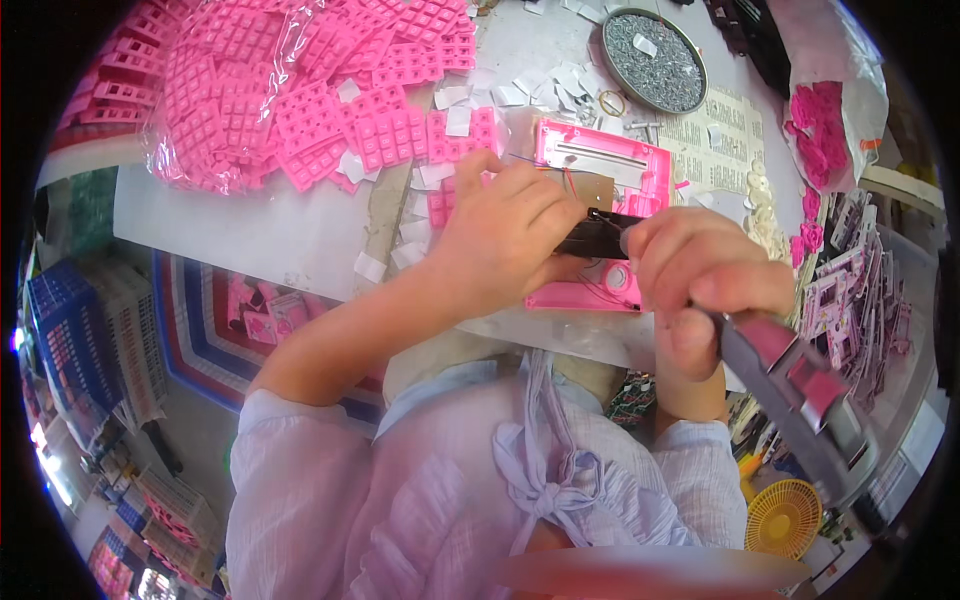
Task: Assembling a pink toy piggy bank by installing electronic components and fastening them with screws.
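Note:
My right hand [705, 270] is wrapped round a dark grey and maroon power screwdriver [800, 390], whose body runs back to the lower right. Its front end points left, toward a black piece [598, 238] between my hands. The fingers of my left hand [510, 220] are bent and closed on the left side of that piece; the fingertips are partly hidden. Beneath both hands an open pink plastic casing [655, 175] lies on the table, with a brown board [590, 190] and thin wires inside. Whether the bit touches a screw cannot be made out.
Pink plastic grid parts [240, 100] heap at the far left, some in clear film. A round tray [655, 60] of small metal screws stands at the back. White paper bits [510, 95] and pale round pieces [760, 200] lie around. Stacked panels [850, 290] stand at right.

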`<state>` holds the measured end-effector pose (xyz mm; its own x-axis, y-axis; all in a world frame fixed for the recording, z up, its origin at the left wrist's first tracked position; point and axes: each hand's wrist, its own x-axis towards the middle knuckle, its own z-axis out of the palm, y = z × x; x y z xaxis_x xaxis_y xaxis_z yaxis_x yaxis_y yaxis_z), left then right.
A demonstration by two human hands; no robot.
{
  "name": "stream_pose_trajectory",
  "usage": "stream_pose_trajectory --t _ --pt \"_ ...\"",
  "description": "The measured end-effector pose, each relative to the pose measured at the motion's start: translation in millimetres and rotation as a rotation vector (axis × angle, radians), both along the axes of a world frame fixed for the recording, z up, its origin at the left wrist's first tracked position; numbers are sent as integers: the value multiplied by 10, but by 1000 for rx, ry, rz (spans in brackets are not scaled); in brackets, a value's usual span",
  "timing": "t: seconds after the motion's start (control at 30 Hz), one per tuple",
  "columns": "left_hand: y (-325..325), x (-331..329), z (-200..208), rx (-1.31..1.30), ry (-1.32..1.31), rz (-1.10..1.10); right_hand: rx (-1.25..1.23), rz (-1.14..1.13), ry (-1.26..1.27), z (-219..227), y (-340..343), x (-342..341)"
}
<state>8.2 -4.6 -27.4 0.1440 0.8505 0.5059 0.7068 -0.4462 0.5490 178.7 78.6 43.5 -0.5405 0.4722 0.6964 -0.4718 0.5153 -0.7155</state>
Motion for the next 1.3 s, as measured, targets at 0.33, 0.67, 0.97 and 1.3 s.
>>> stream_pose_trajectory --t 0.33,0.67,0.97,1.3 --pt "-18 10 -35 -18 56 -25 -10 92 -172 33 84 -59" --pt "68 -53 -1 -12 137 -29 449 -261 -979 -103 156 537" --pt "12 -22 -207 -219 -370 40 -83 -296 -1038 -85 539 397" --pt "29 125 35 -168 138 168 469 -691 -1150 -31 701 166"
